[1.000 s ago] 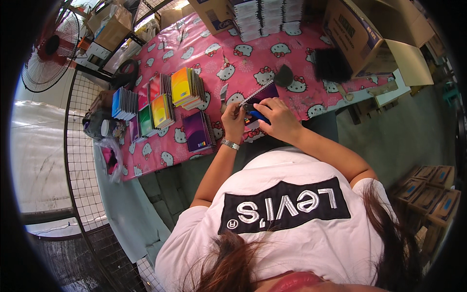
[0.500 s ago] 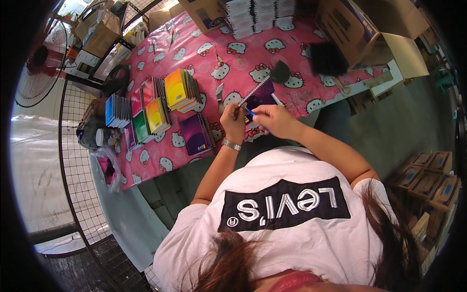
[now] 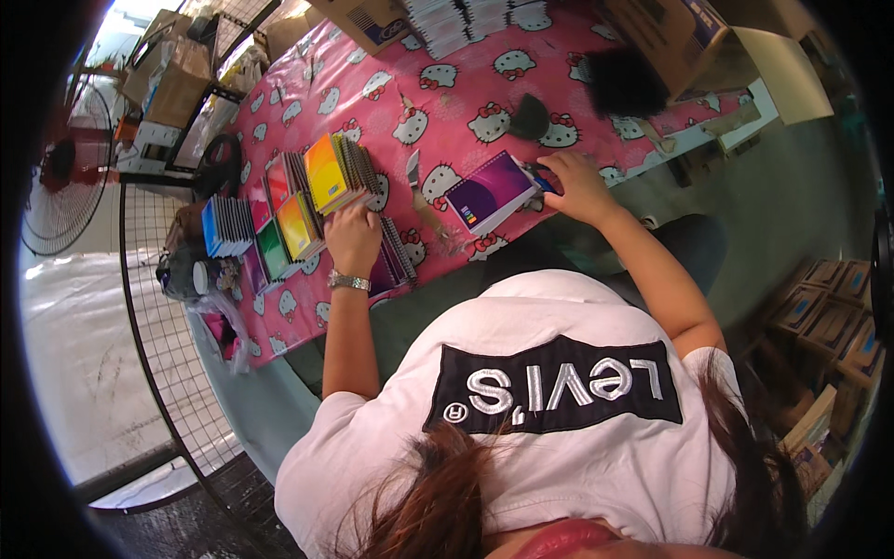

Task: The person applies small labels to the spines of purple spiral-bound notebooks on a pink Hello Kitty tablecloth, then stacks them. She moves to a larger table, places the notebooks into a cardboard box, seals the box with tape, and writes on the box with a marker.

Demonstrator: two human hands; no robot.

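Note:
My left hand (image 3: 353,238) is at the near edge of a stack of yellow-orange spiral notebooks (image 3: 333,179). Its fingers are bent and close together; whatever they may hold is hidden. Partly behind that wrist sits a stack of purple spiral notebooks (image 3: 396,253). Toward the right, another purple notebook (image 3: 491,190) lies at a slant on the table, its wire binding along the far edge. My right hand (image 3: 579,186) is closed on a small blue-handled tool (image 3: 544,180) beside this notebook's right end. The tool's exact kind is hard to make out.
Red, green, yellow and blue notebook stacks (image 3: 226,226) fill the left of the pink patterned table (image 3: 391,98). White spiral-bound stacks (image 3: 447,28) and an open cardboard box (image 3: 666,47) stand at the back. A dark round-ended object (image 3: 530,118) lies beyond the notebook.
My left hand has left the slanted purple notebook and moved left to the yellow-orange stack. My right hand has shifted right with the blue-handled tool, and the purple notebook now lies flatter.

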